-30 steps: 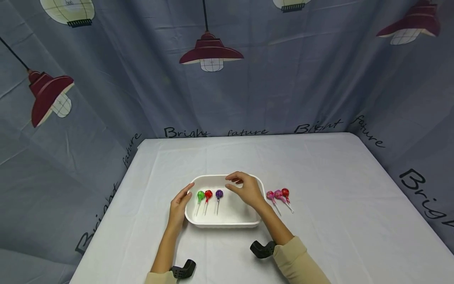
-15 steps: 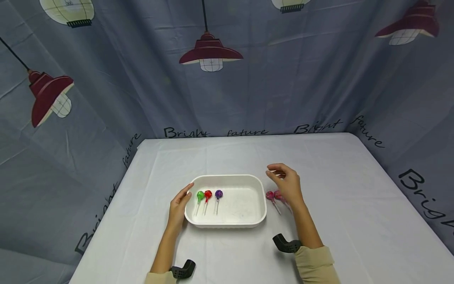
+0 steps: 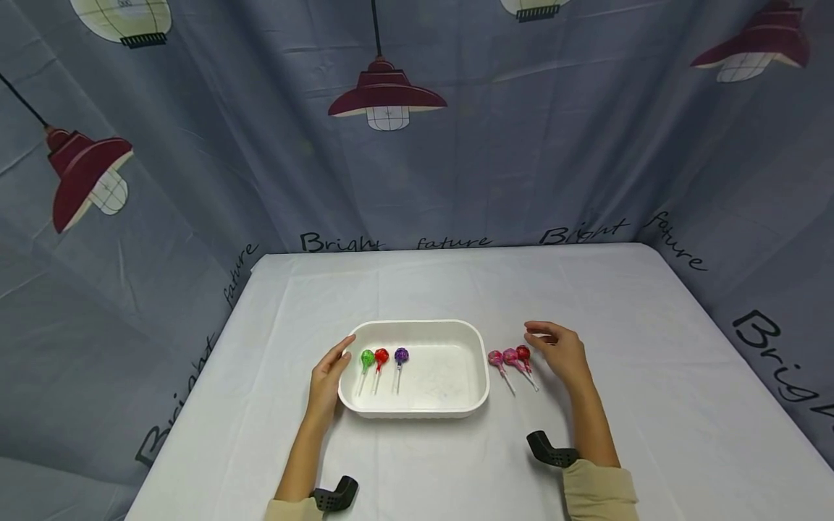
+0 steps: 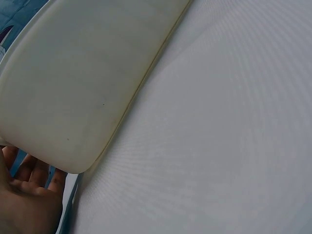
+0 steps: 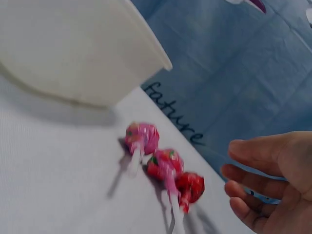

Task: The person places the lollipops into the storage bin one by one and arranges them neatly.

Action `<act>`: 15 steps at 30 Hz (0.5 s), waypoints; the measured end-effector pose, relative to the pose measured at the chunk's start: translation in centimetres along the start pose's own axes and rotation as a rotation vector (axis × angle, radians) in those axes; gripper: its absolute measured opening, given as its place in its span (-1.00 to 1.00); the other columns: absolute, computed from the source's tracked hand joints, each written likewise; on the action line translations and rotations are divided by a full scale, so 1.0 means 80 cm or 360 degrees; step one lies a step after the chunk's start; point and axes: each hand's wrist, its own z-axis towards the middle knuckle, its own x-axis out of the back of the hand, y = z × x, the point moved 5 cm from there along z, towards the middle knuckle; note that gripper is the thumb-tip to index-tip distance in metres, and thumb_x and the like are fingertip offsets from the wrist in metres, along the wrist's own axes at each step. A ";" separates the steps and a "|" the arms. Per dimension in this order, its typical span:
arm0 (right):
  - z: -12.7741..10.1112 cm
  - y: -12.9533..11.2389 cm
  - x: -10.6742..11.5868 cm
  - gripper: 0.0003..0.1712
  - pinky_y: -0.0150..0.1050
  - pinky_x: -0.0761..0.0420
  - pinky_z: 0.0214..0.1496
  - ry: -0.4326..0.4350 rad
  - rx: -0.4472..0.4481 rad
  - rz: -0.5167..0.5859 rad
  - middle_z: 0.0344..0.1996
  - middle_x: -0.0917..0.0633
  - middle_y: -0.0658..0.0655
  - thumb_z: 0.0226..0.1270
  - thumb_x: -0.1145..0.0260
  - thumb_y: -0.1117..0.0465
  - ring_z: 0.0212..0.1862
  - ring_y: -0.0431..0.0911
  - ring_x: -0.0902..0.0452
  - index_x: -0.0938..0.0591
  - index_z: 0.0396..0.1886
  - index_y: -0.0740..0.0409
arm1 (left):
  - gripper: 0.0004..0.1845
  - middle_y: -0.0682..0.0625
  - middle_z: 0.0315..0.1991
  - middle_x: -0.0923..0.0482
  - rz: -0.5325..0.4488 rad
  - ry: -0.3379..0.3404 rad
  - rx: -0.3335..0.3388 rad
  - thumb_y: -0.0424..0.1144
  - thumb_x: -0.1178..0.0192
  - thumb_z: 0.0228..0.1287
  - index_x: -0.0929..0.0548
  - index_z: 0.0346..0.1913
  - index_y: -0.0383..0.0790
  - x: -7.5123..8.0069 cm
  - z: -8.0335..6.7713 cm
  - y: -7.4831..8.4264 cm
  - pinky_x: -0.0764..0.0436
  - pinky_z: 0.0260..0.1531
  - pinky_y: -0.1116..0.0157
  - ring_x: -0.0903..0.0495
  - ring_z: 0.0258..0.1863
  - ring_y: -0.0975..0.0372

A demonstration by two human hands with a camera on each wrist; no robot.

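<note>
A white plastic tray (image 3: 446, 369) holds a green lollipop (image 3: 368, 358), a red lollipop (image 3: 381, 355) and a purple lollipop (image 3: 401, 355) in its left half. My left hand (image 3: 326, 383) grips the tray's left end, thumb over the rim and fingers along the outside; the left wrist view shows these fingers (image 4: 36, 170) at the end wall. Right of the tray lie two pink lollipops (image 3: 496, 358) (image 5: 142, 138) and a dark red lollipop (image 5: 190, 187), sticks towards me. My right hand (image 3: 563, 354) hovers beside the dark red one, fingers loosely bent, holding nothing.
A white cloth (image 3: 651, 376) covers the table. Behind it and at both sides hangs a grey-blue curtain (image 3: 495, 166) printed with lamps and lettering. Black wrist cameras (image 3: 552, 450) sit on both wrists, close over the cloth.
My right hand has moved right from over the tray, passed above the loose lollipops and lowered at their right side. My left hand and the tray have stayed in place.
</note>
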 end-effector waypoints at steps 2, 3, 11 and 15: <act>-0.008 -0.008 0.004 -0.48 -0.08 -0.51 -0.18 -0.0076 -0.0001 -0.0038 -0.07 -0.63 0.03 0.17 -0.20 -0.24 -0.06 -0.02 -0.49 -0.61 0.02 -0.08 | -0.63 0.16 0.23 -0.37 0.0000 -0.0001 0.0005 -0.17 -0.09 0.31 -0.52 0.17 -0.05 0.000 0.000 0.000 -0.18 0.25 0.48 -0.21 0.27 0.37; -0.013 -0.016 0.006 -0.49 -0.05 -0.51 -0.18 -0.0128 -0.0002 -0.0031 -0.05 -0.63 0.07 0.20 -0.21 -0.21 -0.06 0.01 -0.48 -0.60 0.04 -0.04 | -0.63 0.17 0.23 -0.37 0.0000 -0.0002 0.0009 -0.17 -0.09 0.32 -0.52 0.17 -0.04 0.000 0.000 0.000 -0.18 0.24 0.49 -0.21 0.27 0.38; -0.045 -0.073 0.018 -0.51 -0.10 -0.52 -0.10 -0.0384 -0.0043 0.0106 -0.07 -0.62 0.26 0.20 -0.32 0.08 -0.08 0.07 -0.51 -0.56 0.06 0.28 | -0.64 0.17 0.23 -0.37 0.0000 -0.0003 0.0025 -0.21 -0.07 0.33 -0.52 0.17 -0.04 0.000 0.000 0.000 -0.18 0.24 0.49 -0.21 0.27 0.38; -0.047 -0.072 0.016 -0.52 -0.25 -0.50 -0.17 -0.0393 -0.0034 0.0081 -0.10 -0.63 0.26 0.20 -0.33 0.13 -0.13 0.01 -0.52 -0.56 0.05 0.31 | -0.63 0.16 0.23 -0.36 0.0004 -0.0002 0.0018 -0.18 -0.08 0.32 -0.51 0.18 -0.06 0.000 0.000 0.001 -0.17 0.25 0.48 -0.20 0.28 0.37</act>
